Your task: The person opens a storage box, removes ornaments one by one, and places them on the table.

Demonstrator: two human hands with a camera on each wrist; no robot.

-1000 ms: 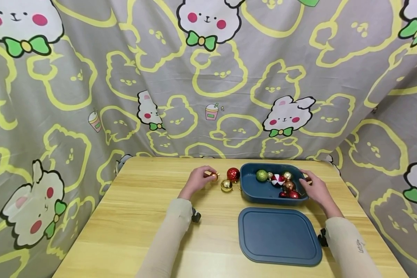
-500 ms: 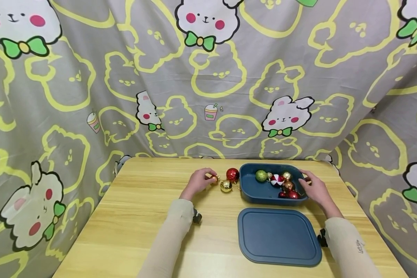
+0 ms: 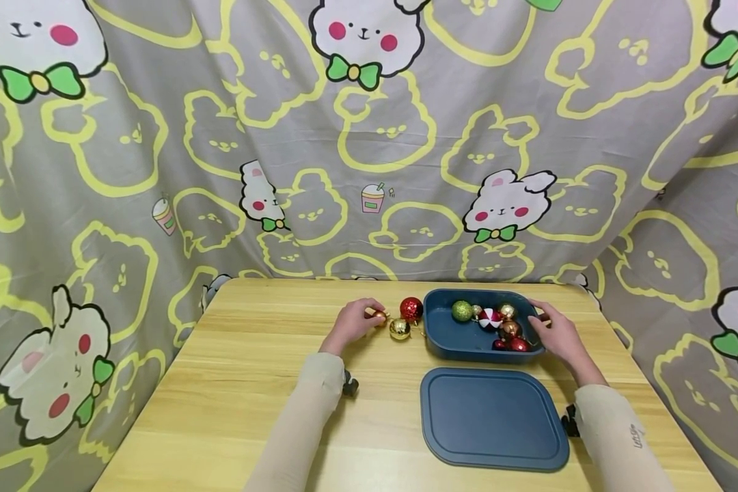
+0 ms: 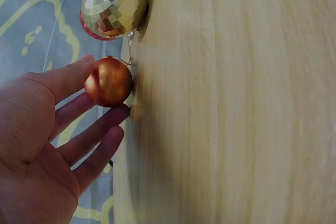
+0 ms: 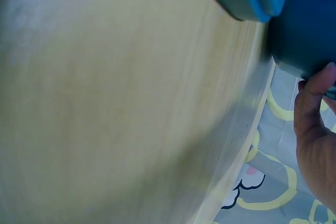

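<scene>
My left hand (image 3: 352, 324) pinches a small copper-coloured Christmas bauble (image 4: 109, 82) between thumb and forefinger, low at the tabletop. Its other fingers are spread below the bauble in the left wrist view. Just right of it lie a faceted gold bauble (image 3: 400, 329) and a glittery red bauble (image 3: 411, 309). My right hand (image 3: 556, 333) grips the right end of a dark blue box (image 3: 449, 352), thumb over the rim; some fingers are hidden behind the wall. In the box are a green glitter bauble (image 3: 462, 311), a red-and-white one (image 3: 489, 319) and several others.
A flat dark blue lid (image 3: 495, 418) lies on the wooden table (image 3: 221, 396) in front of the box. A patterned curtain (image 3: 369, 137) hangs behind the table and along both sides.
My left hand has shifted very slightly right and nearer, with the copper bauble now closer to the gold one. The right hand and the box stay in place.
</scene>
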